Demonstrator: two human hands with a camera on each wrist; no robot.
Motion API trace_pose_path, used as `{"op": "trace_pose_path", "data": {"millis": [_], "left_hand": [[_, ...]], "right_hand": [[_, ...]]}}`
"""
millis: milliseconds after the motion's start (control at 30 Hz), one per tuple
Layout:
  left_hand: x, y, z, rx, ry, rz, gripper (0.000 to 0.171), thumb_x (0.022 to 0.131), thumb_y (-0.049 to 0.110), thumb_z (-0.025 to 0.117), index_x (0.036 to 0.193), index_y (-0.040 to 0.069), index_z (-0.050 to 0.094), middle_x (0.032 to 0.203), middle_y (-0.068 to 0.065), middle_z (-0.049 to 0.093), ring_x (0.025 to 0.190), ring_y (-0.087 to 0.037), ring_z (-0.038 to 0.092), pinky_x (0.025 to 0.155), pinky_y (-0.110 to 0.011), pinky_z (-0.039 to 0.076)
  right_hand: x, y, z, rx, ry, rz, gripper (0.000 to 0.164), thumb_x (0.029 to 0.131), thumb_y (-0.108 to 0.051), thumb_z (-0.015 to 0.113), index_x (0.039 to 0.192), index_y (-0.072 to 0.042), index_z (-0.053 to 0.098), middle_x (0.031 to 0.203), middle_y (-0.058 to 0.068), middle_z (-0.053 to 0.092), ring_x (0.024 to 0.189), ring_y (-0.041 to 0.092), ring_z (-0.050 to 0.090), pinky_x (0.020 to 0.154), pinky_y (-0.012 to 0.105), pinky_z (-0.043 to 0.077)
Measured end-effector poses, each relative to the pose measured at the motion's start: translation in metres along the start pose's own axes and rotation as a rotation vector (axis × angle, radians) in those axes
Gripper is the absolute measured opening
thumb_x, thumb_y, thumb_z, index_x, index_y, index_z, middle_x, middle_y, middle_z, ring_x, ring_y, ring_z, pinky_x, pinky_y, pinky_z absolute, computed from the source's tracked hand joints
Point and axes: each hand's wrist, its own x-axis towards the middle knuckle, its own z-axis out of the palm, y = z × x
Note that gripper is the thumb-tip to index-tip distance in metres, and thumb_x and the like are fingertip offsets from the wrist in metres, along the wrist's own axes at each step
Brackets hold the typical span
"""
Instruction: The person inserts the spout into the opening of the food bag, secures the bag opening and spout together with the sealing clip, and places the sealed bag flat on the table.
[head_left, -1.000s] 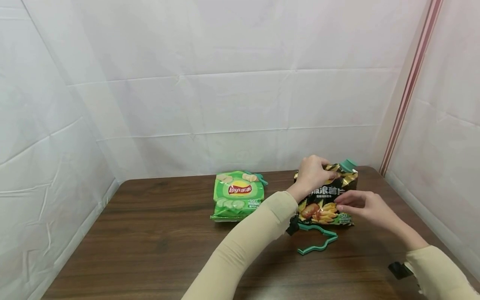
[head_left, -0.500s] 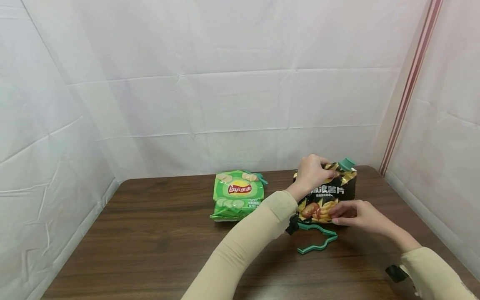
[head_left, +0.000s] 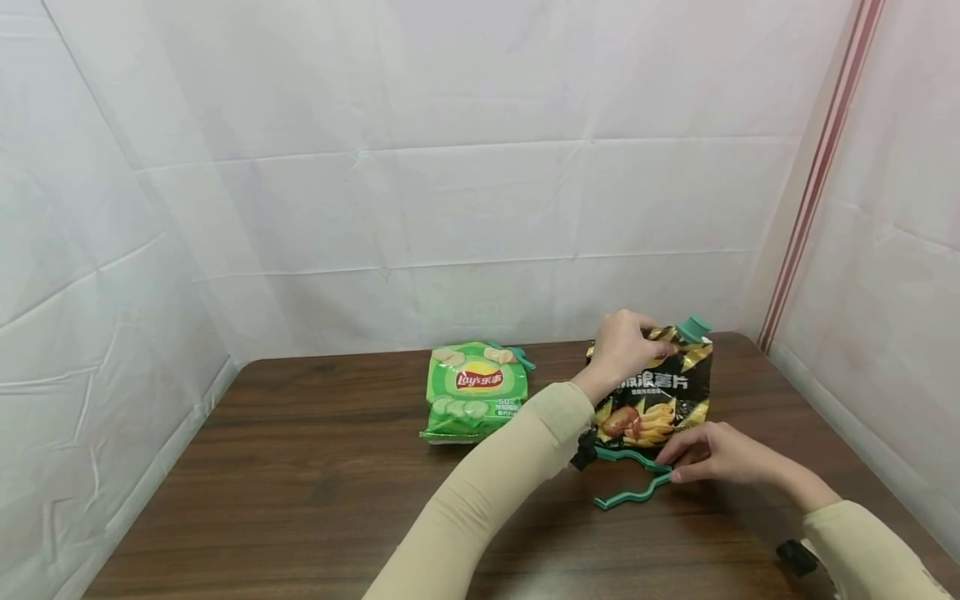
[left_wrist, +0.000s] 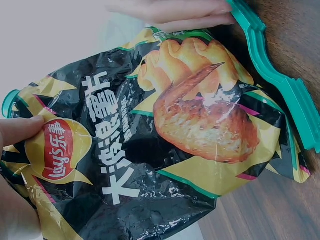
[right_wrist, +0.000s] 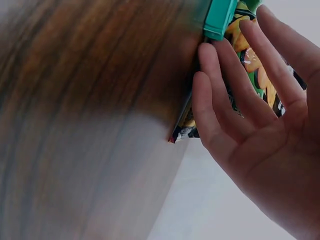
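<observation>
My left hand [head_left: 624, 346] grips the top of a black and gold Lay's chip bag [head_left: 645, 417], which stands upright at the table's right. In the left wrist view its thumb lies on the bag's front beside the red logo. A green bag clip [head_left: 633, 497], spread apart, lies on the table in front of that bag. My right hand [head_left: 723, 454] is at the clip's hinged end, fingertips right at it, fingers loosely bent in the right wrist view. Another teal piece [head_left: 693, 329] shows behind the black bag's top right corner.
A green Lay's chip bag [head_left: 477, 392] stands to the left on the brown wooden table [head_left: 315, 483], with a teal clip [head_left: 522, 357] partly hidden behind it. White cloth walls [head_left: 480, 208] enclose the table's back and sides.
My right hand has moved from the black bag's lower right front down and toward me, to the green clip's hinged end. The left hand keeps its hold; the clip on the table has not moved.
</observation>
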Motion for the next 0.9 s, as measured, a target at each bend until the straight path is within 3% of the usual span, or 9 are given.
{"op": "trace_pose_path", "data": {"millis": [167, 500, 900], "left_hand": [[0.0004, -0.0016, 0.0002, 0.010, 0.003, 0.004, 0.026, 0.079, 0.032, 0.077, 0.103, 0.021, 0.075, 0.096, 0.007, 0.074, 0.063, 0.002, 0.061, 0.053, -0.010, 0.044], [0.0004, -0.0031, 0.0001, 0.000, 0.005, 0.000, 0.029, 0.080, 0.030, 0.077, 0.106, 0.019, 0.074, 0.100, 0.004, 0.074, 0.049, 0.003, 0.055, 0.051, -0.010, 0.043], [0.0002, -0.0034, -0.0003, 0.029, 0.018, 0.010, 0.026, 0.079, 0.032, 0.078, 0.102, 0.021, 0.076, 0.096, 0.007, 0.074, 0.076, -0.003, 0.067, 0.058, -0.010, 0.046]], "right_hand": [[0.0012, 0.0041, 0.0035, -0.016, -0.025, -0.039, 0.027, 0.086, -0.029, 0.070, 0.108, -0.014, 0.070, 0.103, 0.002, 0.069, 0.085, 0.009, 0.067, 0.069, 0.028, 0.055], [0.0013, 0.0069, 0.0065, -0.114, 0.010, -0.074, 0.017, 0.081, -0.030, 0.074, 0.097, -0.024, 0.073, 0.094, -0.006, 0.065, 0.079, 0.004, 0.064, 0.066, 0.025, 0.054], [0.0018, 0.0069, 0.0077, -0.175, 0.058, -0.087, 0.009, 0.079, -0.027, 0.077, 0.087, -0.028, 0.074, 0.086, -0.010, 0.065, 0.073, 0.002, 0.064, 0.062, 0.024, 0.054]]}}
